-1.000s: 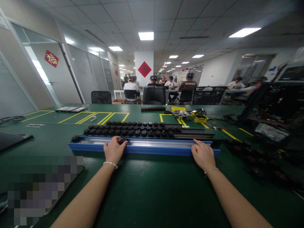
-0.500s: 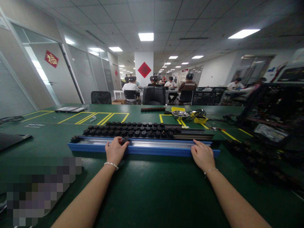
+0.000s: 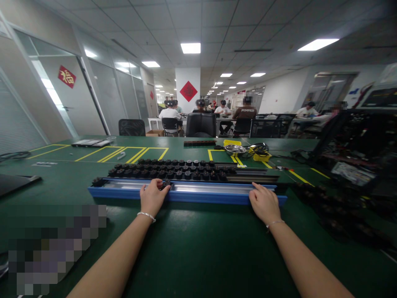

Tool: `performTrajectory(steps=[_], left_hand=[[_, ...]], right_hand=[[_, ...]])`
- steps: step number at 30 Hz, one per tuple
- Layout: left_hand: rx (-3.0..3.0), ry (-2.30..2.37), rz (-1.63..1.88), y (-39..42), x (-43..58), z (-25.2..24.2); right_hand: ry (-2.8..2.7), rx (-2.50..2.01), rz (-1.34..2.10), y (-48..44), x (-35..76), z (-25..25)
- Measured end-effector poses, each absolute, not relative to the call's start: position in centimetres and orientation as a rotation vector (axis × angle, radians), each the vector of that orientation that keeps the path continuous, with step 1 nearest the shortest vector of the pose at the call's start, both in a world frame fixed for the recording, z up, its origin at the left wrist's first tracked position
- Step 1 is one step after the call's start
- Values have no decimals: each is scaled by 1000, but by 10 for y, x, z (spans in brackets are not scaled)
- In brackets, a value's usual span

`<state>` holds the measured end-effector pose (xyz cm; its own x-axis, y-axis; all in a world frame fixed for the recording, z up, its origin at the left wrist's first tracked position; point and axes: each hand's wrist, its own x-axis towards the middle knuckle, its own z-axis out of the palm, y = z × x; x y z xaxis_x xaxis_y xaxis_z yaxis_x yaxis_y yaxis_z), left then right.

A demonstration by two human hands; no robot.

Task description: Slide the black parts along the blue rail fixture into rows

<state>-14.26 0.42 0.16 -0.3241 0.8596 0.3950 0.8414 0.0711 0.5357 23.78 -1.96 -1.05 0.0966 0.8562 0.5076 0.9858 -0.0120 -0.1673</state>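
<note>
A long blue rail (image 3: pixel 204 198) with a bright metal channel lies crosswise on the green table. My left hand (image 3: pixel 152 195) has its fingers and thumb closed round a small black socket module (image 3: pixel 166 184) in the channel. Another black module (image 3: pixel 97 182) sits at the rail's left end. Toward the rail's right end my right hand (image 3: pixel 263 201) grips it, index finger stretched over the far wall; the thumb is partly hidden. Right behind are dark rails (image 3: pixel 252 178) carrying rows of similar black modules (image 3: pixel 178 174).
Many loose black parts (image 3: pixel 341 207) lie at the right. Farther back are a metal bowl (image 3: pixel 235 149), a yellow bin (image 3: pixel 261 155) with cables and a dark strip (image 3: pixel 200 143). A blurred-out object (image 3: pixel 58 252) is at the near left. People sit at tables beyond.
My left hand has slid slightly to the right along the rail, and the black socket module has moved with it. My right hand has stayed in place.
</note>
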Motion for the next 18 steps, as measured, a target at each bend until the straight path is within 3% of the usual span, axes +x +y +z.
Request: performTrajectory(steps=[18], left_hand=[[1925,2272,1078,1,-143,1]], right_hand=[[-1796,-1902,-375,-18,239,-12]])
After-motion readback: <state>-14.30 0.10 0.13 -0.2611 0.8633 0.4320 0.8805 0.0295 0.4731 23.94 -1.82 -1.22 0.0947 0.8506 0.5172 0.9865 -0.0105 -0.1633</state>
